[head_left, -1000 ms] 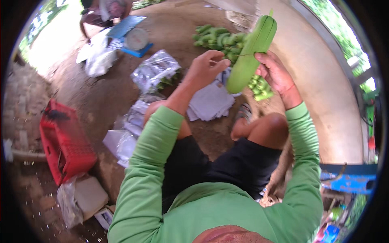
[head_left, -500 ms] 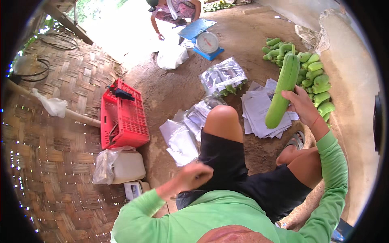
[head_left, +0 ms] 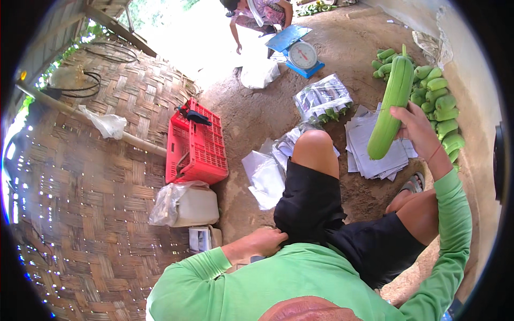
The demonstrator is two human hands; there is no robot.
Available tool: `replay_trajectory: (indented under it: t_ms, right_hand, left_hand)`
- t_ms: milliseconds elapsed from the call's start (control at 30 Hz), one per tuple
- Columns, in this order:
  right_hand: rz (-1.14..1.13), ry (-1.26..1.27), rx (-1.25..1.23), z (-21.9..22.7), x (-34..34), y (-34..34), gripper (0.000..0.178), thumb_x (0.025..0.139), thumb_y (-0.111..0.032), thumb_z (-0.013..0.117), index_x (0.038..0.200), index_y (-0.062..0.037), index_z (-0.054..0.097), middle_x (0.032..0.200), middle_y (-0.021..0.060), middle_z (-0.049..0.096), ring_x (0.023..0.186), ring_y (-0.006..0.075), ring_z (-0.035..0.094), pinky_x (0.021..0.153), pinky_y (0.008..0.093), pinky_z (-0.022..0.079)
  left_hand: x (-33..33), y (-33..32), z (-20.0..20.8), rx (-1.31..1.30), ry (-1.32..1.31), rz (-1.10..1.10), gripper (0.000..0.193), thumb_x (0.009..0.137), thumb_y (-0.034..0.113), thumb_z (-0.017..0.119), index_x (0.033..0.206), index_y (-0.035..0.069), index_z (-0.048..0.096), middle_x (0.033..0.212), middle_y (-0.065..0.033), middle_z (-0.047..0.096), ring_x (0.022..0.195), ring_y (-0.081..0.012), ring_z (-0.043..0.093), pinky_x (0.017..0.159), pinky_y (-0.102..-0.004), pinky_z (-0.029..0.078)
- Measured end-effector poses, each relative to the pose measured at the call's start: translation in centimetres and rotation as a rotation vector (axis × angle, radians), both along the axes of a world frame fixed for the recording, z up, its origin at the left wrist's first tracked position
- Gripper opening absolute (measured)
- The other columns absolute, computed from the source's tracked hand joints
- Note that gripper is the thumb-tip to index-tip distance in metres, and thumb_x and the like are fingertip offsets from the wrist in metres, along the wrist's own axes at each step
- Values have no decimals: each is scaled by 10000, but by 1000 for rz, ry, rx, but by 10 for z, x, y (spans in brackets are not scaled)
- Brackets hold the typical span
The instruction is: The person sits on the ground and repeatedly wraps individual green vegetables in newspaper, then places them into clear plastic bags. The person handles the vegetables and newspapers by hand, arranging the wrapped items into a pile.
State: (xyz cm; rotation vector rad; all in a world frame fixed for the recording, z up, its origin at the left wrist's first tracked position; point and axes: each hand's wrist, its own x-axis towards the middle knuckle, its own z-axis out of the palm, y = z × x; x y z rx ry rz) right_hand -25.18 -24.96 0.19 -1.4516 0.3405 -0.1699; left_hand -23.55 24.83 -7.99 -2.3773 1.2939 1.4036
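My right hand (head_left: 415,125) is closed around the lower part of a long green sponge gourd (head_left: 393,107), its stem end pointing up and away from me. The gourd hangs in the air above a stack of loose paper sheets (head_left: 369,150) on the ground. My left hand (head_left: 265,241) rests at the waist of my black shorts (head_left: 310,198), fingers curled against the cloth. Whether anything is in those fingers is hidden. Beyond my right hand, more green gourds (head_left: 445,115) lie heaped along the wall.
Wrapped gourds in clear plastic (head_left: 324,96) lie ahead, with white sheets and plastic (head_left: 266,174) nearer. A red crate (head_left: 198,142) and a whitish container (head_left: 195,206) stand left. Farther off, a person (head_left: 262,16) crouches beside a blue dial scale (head_left: 302,53) and white bag (head_left: 259,72).
My left hand has come down from above my lap to the waist of my shorts. The view has swung left; my right hand still holds the sponge gourd.
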Motion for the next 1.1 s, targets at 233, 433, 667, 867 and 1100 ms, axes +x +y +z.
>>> replay_trajectory:
  t_ms: [233,433,667,867,1100]
  right_hand:
    - [-48,-121,101,10,-11,-3,497,994,-340,678,1356,-11,589,1165,74,664,1043,186,688,816,389,622]
    - [17,-111,-28,11,21,7,510,979,-430,691,1276,-18,654,1087,67,707,949,166,710,779,326,569]
    - [164,-195,-46,61,23,30,488,984,-412,691,1249,-2,661,1081,84,716,934,175,734,789,344,614]
    - [34,-90,-163,34,12,16,466,977,-421,682,1244,-40,664,1062,38,701,933,124,695,783,301,584]
    - [-92,-53,27,-16,-10,-40,522,991,-419,695,1332,-30,629,1184,72,692,1032,152,702,834,336,598]
  left_hand:
    - [-16,10,6,-27,-110,-39,254,949,151,556,1048,26,755,1029,-221,754,1007,-398,733,860,-504,590]
    - [-27,26,1,352,133,63,317,949,232,623,1188,99,783,1175,-185,762,1098,-353,725,931,-452,563]
    - [-54,71,-9,258,306,317,371,959,310,653,1257,109,745,1214,-170,755,1164,-349,706,951,-449,558]
    - [-8,66,-16,209,400,234,430,970,333,698,1330,98,698,1234,-157,751,1137,-329,705,950,-441,555]
    - [96,-122,100,-756,225,149,358,970,242,768,1258,38,706,1097,-113,767,1005,-218,726,917,-364,563]
